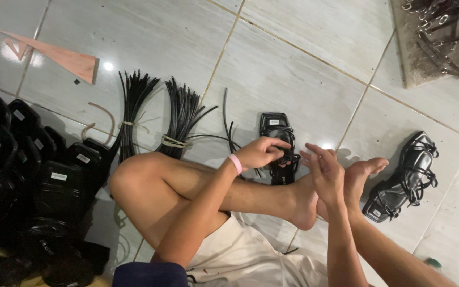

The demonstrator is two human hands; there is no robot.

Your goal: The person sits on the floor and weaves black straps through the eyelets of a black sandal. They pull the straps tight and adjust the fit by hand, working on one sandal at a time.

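Note:
I sit on a tiled floor with my legs crossed. My left hand [260, 152], with a pink band at the wrist, grips the thin black straps of a black strappy sandal [278, 143] lying on the floor in front of my knee. My right hand [323, 171] hovers just right of that sandal with its fingers spread, close to the straps; whether it touches them I cannot tell. A second black strappy sandal [406, 178] lies on the floor at the right, beyond my foot [365, 172].
Two tied bundles of black cords [134, 106] [181, 114] lie ahead on the tiles. A heap of black sandal soles [33, 175] fills the left side. A pink strip [54, 54] lies at the far left. More black straps with buckles [442, 32] rest on a mat at the top right.

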